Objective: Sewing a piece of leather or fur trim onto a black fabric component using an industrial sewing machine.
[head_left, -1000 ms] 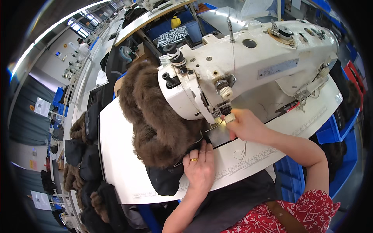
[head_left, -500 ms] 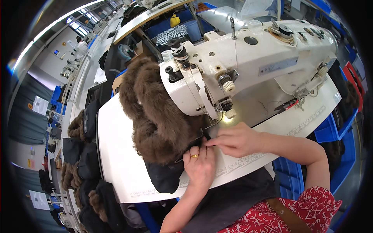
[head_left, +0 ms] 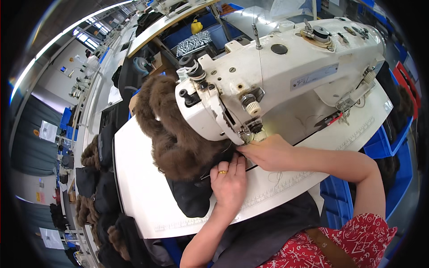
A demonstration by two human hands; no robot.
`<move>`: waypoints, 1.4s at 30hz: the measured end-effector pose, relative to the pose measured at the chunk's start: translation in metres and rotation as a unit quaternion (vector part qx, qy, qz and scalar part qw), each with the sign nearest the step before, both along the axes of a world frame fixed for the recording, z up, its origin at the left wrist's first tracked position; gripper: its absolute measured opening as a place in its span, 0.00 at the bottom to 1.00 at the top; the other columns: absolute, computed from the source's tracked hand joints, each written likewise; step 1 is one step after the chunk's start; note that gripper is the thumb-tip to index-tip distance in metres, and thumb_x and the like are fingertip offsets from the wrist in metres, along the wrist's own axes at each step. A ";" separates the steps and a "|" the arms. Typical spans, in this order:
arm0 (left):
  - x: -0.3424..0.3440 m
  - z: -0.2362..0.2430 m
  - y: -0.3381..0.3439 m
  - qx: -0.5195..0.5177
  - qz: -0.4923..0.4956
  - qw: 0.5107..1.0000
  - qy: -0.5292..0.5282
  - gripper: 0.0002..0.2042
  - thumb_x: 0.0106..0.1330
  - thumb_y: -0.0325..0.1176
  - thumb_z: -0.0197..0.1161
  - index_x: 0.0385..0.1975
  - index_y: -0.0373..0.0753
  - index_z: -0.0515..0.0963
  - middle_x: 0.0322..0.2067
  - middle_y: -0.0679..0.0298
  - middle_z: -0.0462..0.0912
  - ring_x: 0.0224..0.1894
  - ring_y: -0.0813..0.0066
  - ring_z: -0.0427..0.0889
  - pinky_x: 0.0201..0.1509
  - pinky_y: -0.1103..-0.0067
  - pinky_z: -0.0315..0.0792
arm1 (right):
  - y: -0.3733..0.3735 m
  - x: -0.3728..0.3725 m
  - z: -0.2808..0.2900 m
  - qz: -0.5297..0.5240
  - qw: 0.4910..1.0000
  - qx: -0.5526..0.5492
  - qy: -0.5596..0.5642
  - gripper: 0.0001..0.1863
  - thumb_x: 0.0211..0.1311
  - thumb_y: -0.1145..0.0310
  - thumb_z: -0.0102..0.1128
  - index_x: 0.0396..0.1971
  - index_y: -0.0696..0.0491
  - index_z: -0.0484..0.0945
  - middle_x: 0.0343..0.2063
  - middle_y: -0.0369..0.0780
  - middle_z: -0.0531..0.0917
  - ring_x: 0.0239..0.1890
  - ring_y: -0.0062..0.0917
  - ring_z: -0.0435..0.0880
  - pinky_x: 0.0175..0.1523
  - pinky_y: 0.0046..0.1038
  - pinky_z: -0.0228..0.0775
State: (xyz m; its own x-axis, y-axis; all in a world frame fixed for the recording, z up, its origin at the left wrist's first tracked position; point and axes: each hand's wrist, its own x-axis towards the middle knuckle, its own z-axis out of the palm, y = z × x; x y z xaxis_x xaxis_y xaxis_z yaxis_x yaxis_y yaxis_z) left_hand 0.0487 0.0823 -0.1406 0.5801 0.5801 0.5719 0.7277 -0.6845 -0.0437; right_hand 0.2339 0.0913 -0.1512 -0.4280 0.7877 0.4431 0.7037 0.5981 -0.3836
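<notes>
Fur-trimmed dark garment [head_left: 170, 154] is laid on the white desk [head_left: 134, 187], partly beneath the head of the sewing machine [head_left: 308, 58]. The right hand [head_left: 270, 152] has been raised from beside the left hand [head_left: 229, 183] to the needle area, so the cloth edge is apparently being positioned there. The left fingers are laid close together on the cloth; the right fingers are bunched. Whether cloth is pinched by either cannot be told.

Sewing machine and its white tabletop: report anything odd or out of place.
A loose thread lies curled on the white tabletop near the right hand, like a stray scrap. The sewing machine shows brown marks near its needle end, perhaps worn paint.
</notes>
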 end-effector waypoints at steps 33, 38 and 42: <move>0.004 0.003 -0.027 0.007 0.012 0.999 0.036 0.16 0.49 0.27 0.61 0.40 0.33 0.81 0.41 0.61 0.85 0.34 0.72 0.75 0.43 0.77 0.66 | 0.013 -0.006 0.014 0.051 0.978 -0.158 0.127 0.10 0.56 0.67 0.60 0.31 0.58 0.80 0.24 0.48 0.83 0.30 0.43 0.84 0.38 0.41 0.77; 0.004 0.003 -0.027 0.008 0.015 0.999 0.038 0.16 0.51 0.28 0.59 0.41 0.32 0.81 0.43 0.59 0.85 0.35 0.72 0.75 0.43 0.77 0.66 | 0.012 -0.008 0.008 0.012 0.978 -0.161 0.132 0.10 0.54 0.67 0.61 0.32 0.57 0.80 0.22 0.47 0.83 0.28 0.44 0.83 0.36 0.39 0.77; 0.005 0.002 -0.027 0.009 0.012 0.999 0.032 0.17 0.52 0.29 0.59 0.42 0.32 0.81 0.44 0.58 0.84 0.35 0.72 0.75 0.44 0.77 0.66 | 0.013 -0.003 0.014 0.007 0.963 -0.218 0.159 0.11 0.55 0.67 0.60 0.36 0.56 0.81 0.21 0.45 0.83 0.22 0.39 0.83 0.31 0.34 0.77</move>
State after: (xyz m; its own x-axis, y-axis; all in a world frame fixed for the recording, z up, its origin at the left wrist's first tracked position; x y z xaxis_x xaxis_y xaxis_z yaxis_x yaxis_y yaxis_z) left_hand 0.0538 0.0549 -0.1381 0.6022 0.5834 0.5450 0.7387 -0.6661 -0.1032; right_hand 0.2306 0.1044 -0.1370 -0.3374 0.9235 0.1825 0.5020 0.3405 -0.7950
